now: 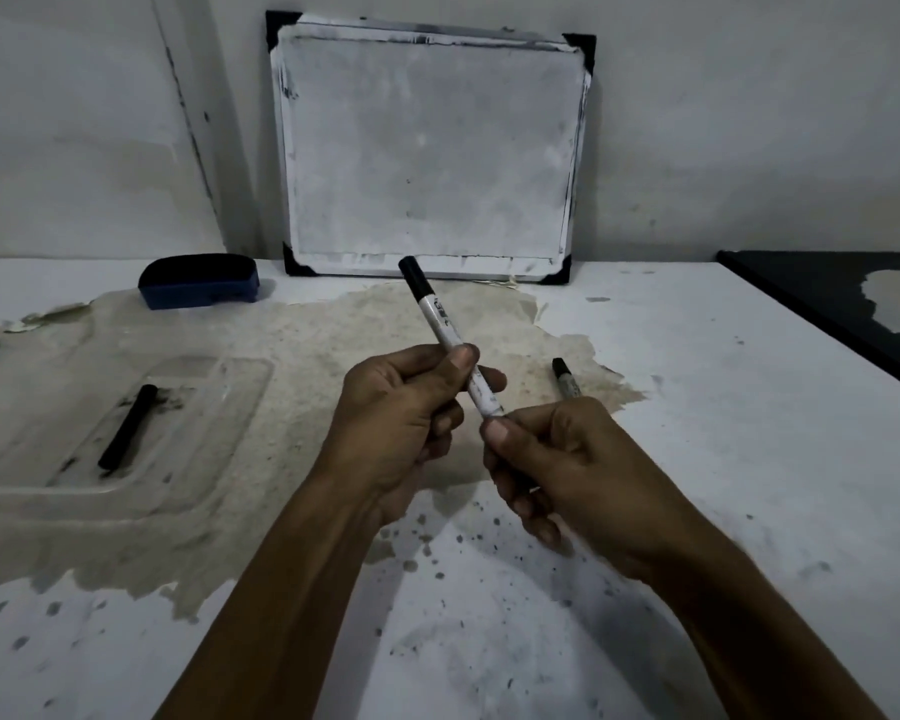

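While gripping the white black-capped plastic marker (445, 324) mid-barrel with the left hand (396, 418), pinching its near end with the right hand (557, 454); likely proving light, stiff, slick.

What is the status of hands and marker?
Left hand grips marker mid-barrel. Right hand pinches its lower end. Black end points up, toward whiteboard. Second marker lies on table beyond right hand.

1. White painted table (697, 418), dark-speckled, with a wide tan patch of peeled coating (307, 350).
2. Far side: blue oblong board eraser (198, 289); white rectangular whiteboard with black corners (427, 148), standing on edge.
3. Left: clear shallow plastic tray (235, 402) holding a black stick (128, 427).
4. Right: black-capped grey marker (565, 377), lying on the patch.
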A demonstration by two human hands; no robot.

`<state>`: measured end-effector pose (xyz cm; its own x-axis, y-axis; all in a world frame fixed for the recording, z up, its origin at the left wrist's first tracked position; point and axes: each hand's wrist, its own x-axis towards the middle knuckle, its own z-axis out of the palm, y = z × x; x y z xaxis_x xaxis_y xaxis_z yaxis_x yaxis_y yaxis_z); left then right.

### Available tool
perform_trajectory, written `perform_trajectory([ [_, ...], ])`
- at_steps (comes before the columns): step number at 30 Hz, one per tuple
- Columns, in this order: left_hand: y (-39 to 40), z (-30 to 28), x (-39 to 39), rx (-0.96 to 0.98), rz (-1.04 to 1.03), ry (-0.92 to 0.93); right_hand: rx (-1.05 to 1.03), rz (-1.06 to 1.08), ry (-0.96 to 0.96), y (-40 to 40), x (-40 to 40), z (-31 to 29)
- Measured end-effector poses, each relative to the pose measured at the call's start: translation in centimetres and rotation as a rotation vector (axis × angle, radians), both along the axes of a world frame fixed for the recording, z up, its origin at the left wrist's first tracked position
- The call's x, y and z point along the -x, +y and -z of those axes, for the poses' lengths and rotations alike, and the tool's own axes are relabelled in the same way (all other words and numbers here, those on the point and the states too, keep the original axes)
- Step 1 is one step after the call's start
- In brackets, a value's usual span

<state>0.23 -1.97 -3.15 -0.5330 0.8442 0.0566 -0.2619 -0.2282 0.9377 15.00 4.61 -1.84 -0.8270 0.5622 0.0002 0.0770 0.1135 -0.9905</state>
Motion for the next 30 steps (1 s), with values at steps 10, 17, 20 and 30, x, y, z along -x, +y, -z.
perform_trajectory([
  [10, -0.6, 0.8, 0.9, 0.163, -0.41, 0.127, -0.907, 0.426, -0.433, -0.4, 0.0, 1.7],
  [17, -0.4, 1.9, 0.4, 0.378, -0.468, 0.486, -0.989, 0.472, -0.599, -0.6, -0.8, 2.1],
  [20, -0.4, 1.9, 0.3, 0.373, -0.496, 0.535, -0.967, 0.453, -0.611, -0.7, -0.9, 2.1],
  [30, -0.8, 1.6, 0.4, 0.363, -0.467, 0.488, -0.923, 0.466, -0.547, -0.6, -1.0, 2.3],
])
